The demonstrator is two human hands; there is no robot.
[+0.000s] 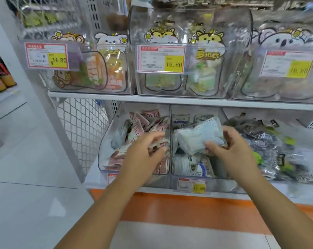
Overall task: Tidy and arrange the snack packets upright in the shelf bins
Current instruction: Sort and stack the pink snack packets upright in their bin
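- A left hand [144, 150] is being reached into the leftmost clear bin [105, 146] on the lower shelf. Its fingers are being curled round a few of the red-and-white packets [141, 123] heaped there, though the grip is being blurred by motion.
- A right hand [231, 150] is being held over the middle bin [222, 183]. A pale blue packet [198, 135] is being pinched between its thumb and fingers, near the packet's lower right corner.
- The pale blue packet is being held tilted, above the bin's contents and just beside the wall that is being shared with the leftmost bin.
- More blue-and-white packets [188, 164] are being kept in the middle bin at mixed angles; two at the back are being stood upright.
- Dark packets [267, 141] with green marks are being stored loosely in the bin on the right.
- A red-and-yellow price label [191, 185] is being displayed on the middle bin's front.
- On the shelf board [116, 97] above, clear upper bins [242, 51] are being used for animal-shaped pouches [207, 51], which are being kept upright.
- Upper labels [161, 59] reading 16.80 are being shown on those bins' fronts.
- A white wire mesh panel [80, 126] is being used as the shelf unit's left side.
- An orange strip [170, 207] is being shown on the floor below the shelf, under both forearms.
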